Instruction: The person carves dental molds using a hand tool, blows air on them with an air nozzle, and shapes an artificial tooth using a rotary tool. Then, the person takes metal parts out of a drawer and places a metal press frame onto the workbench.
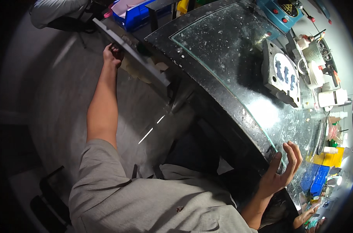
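Observation:
My left hand (pixel 112 54) reaches far out to the left and grips the edge of a long dark drawer-like tray (pixel 129 52) that sticks out from under the black table (pixel 207 97). Pale flat pieces lie inside the tray below its rim. My right hand (pixel 282 171) rests on the table's near edge, thumb under the rim, fingers spread and empty on the glass top (pixel 230 58). A grey metal mould block (pixel 283 75) with a white oval face and blue shapes sits farther along the table.
A blue machine (pixel 281 11) stands at the table's far end, with white bottles, tools and small parts along the right side. Yellow and blue bins (pixel 320 171) sit near my right hand. Blue crates (pixel 135 15) and another person's grey sleeve (pixel 56 11) are beyond the tray. Another hand (pixel 306 215) shows at lower right.

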Demonstrator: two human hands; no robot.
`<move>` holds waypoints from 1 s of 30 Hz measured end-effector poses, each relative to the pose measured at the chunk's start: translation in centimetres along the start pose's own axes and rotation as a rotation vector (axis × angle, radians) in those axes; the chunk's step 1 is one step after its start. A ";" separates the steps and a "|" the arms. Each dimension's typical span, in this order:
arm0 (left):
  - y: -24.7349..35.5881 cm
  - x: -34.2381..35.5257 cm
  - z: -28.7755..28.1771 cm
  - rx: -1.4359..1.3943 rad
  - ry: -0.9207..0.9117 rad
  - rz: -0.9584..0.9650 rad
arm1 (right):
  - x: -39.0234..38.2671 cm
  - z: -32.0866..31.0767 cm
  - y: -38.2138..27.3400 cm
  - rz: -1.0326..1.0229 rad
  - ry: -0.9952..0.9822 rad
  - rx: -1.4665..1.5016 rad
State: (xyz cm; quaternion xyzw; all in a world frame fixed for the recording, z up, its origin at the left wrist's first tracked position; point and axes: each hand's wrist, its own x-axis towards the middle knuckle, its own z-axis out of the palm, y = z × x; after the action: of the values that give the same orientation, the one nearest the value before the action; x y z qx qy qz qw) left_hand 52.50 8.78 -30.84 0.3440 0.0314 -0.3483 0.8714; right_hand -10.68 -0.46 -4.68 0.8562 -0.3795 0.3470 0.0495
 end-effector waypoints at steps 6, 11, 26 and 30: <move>6.5 -7.6 -5.9 0.415 0.359 0.085 | -0.4 -0.2 0.4 -0.048 0.017 0.050; 7.5 -16.8 -1.9 1.026 0.700 0.754 | -0.8 -0.3 1.6 -0.147 0.129 0.262; 1.9 -17.5 -0.5 1.676 0.199 0.580 | 1.0 2.0 -2.1 -0.194 0.020 0.159; 1.8 -17.1 1.2 1.602 0.133 0.628 | 1.3 1.6 -2.1 -0.241 -0.054 0.251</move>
State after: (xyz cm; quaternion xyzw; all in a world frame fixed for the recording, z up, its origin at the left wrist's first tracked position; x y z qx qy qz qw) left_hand 40.51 18.96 -23.90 0.8672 -0.2692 0.0124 0.4187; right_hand -7.78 -0.34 -4.73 0.9041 -0.2288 0.3599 -0.0267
